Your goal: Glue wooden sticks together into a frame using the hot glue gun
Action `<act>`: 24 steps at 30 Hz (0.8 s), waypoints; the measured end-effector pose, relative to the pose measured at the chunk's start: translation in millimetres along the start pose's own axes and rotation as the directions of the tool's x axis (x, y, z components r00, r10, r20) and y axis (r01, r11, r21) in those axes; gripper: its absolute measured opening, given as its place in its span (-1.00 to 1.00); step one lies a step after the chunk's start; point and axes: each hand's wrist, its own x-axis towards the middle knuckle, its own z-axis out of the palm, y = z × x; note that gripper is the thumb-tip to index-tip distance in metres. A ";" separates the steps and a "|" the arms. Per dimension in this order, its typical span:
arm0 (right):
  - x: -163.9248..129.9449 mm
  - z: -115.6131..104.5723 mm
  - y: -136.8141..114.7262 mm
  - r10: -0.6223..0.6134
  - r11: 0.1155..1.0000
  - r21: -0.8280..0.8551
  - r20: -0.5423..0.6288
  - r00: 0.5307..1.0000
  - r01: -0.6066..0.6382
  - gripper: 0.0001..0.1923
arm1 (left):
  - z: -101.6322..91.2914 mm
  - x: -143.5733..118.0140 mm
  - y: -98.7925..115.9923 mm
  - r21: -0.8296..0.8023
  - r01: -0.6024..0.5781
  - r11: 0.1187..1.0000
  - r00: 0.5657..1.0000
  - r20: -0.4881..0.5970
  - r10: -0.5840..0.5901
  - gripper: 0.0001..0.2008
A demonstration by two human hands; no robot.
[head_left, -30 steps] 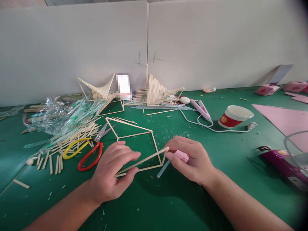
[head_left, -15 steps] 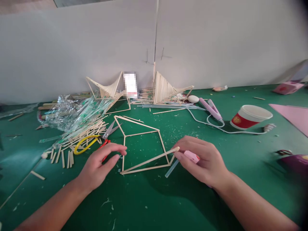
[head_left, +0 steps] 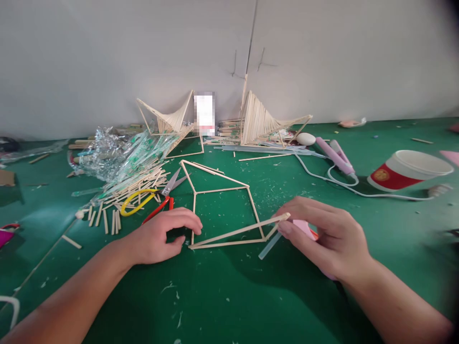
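Note:
A frame of thin wooden sticks [head_left: 222, 190] lies in front of me, with slanting sticks raised at its near right corner. My right hand [head_left: 328, 234] pinches that raised corner between thumb and fingers. Beneath this hand is a pink tool [head_left: 303, 228], mostly hidden, beside a translucent stick [head_left: 269, 246]. At the frame's near left side is my left hand [head_left: 165, 236], thumb and fingers apart around the side stick; whether it touches the stick I cannot tell. Scissors [head_left: 175, 182] with yellow and red handles lie just behind my left hand.
Cut sticks [head_left: 114, 220] and crumpled clear plastic wrap [head_left: 103, 155] are piled at the left. Two stick models, one left [head_left: 168, 119] and one right [head_left: 260, 122], stand by the wall. A pink two-armed tool [head_left: 337, 155] with a white cord and a paper cup [head_left: 409, 171] are at the right.
The view has shifted, so most things appear farther right and slightly higher. My left hand's fingers have come closer around the frame's left stick. My right hand keeps its pinch on the raised corner.

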 end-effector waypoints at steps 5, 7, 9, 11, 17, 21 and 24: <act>-2.2 0.1 2.0 -0.001 1.000 0.021 -0.001 1.000 0.001 -0.84 | -6.6 -2.4 0.5 0.022 0.067 0.998 0.994 0.081 -0.068 -0.72; -2.4 0.2 2.5 -0.005 1.000 0.021 -0.003 1.000 0.006 -0.84 | -6.8 -2.7 1.7 0.035 0.086 0.996 0.992 0.089 -0.089 -0.76; -2.2 0.4 2.5 -0.003 1.000 0.016 0.000 1.000 0.003 -0.84 | -5.9 -2.1 2.2 0.037 0.075 0.997 0.994 0.079 -0.077 -0.81; -1.8 0.4 2.2 0.001 1.000 0.009 0.001 1.000 -0.001 -0.84 | -4.4 -0.8 2.2 0.032 0.058 0.998 0.996 0.059 -0.060 -0.88; -1.2 1.0 1.8 -0.002 1.000 0.003 -0.001 1.000 0.002 -0.85 | -0.6 2.4 2.8 0.045 0.074 0.996 0.997 0.016 -0.074 -0.89; -1.1 2.1 2.7 0.014 1.000 0.000 0.001 1.000 -0.014 -0.86 | -0.1 3.2 4.0 0.032 0.094 0.995 0.995 0.012 -0.095 -0.90; -1.4 2.3 3.0 0.024 1.000 0.005 -0.006 1.000 -0.024 -0.87 | -0.2 4.0 5.4 0.023 0.121 0.992 0.992 0.020 -0.121 -0.90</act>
